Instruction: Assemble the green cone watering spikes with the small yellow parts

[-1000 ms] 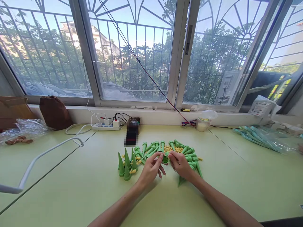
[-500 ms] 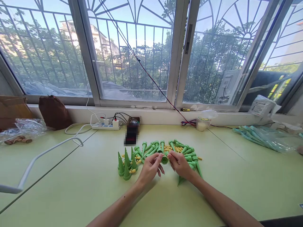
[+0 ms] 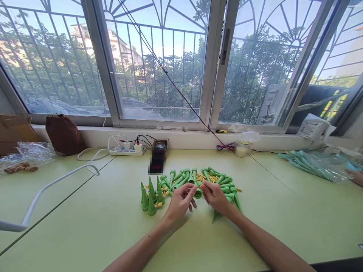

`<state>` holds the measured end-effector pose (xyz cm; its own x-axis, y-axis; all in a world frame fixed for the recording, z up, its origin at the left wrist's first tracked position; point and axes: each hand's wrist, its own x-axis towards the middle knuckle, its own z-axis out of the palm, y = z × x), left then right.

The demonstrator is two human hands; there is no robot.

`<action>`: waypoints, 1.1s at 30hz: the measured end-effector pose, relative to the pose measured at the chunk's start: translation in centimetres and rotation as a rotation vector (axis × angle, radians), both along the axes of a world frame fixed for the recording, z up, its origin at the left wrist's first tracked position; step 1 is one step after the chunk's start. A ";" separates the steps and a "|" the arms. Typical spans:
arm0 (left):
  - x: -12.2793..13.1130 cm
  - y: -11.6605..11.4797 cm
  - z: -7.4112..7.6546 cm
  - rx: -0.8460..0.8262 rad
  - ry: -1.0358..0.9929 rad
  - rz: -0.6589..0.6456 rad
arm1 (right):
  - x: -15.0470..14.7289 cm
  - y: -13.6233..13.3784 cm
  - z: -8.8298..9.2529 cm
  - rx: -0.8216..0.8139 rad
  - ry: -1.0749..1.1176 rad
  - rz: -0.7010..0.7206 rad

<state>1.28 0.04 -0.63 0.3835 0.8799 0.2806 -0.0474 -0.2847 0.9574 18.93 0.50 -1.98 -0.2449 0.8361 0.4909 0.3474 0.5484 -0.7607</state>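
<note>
My left hand point(image 3: 181, 200) has thumb and index finger pinched on a green cap point(image 3: 198, 193), its round open side facing me. Close on the right, my right hand point(image 3: 214, 195) is closed in a pinch beside the cap; whatever it grips is too small to make out. Behind both hands lies a pile of green cone-shaped spikes point(image 3: 226, 178) with small yellow pieces point(image 3: 202, 176) among them. Several green cones point(image 3: 144, 198) stand upright to the left, a few yellow pieces next to them.
A power strip point(image 3: 127, 152) and a small box point(image 3: 162, 145) sit by the windowsill. A jar point(image 3: 242, 148) stands at the back. Teal plastic bags point(image 3: 309, 166) lie at right, near another person's hand point(image 3: 356, 176). A white metal rod point(image 3: 56, 182) crosses the left.
The green cap has shifted slightly right between my hands. Another person's hand has come further into view at the right edge, by the bags.
</note>
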 end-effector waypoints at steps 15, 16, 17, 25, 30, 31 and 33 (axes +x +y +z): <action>-0.1 -0.5 0.2 0.040 0.093 -0.001 | 0.2 0.3 -0.4 -0.027 0.011 -0.003; -0.2 -0.5 0.2 0.044 0.102 0.006 | 0.2 0.3 -0.4 -0.026 0.013 -0.004; -0.2 -0.5 0.2 0.047 0.111 0.013 | 0.2 0.4 -0.5 -0.024 0.015 -0.005; -0.1 -0.5 0.1 0.054 0.143 0.032 | 0.2 0.4 -0.6 -0.027 0.013 -0.006; -0.1 -0.5 0.1 0.064 0.158 0.032 | 0.2 0.3 -0.5 -0.033 0.012 -0.010; -0.1 -0.5 0.1 0.065 0.161 0.032 | 0.2 0.3 -0.5 -0.033 0.011 -0.009; -0.2 -0.5 0.1 0.066 0.167 0.033 | 0.2 0.3 -0.4 -0.033 0.010 -0.005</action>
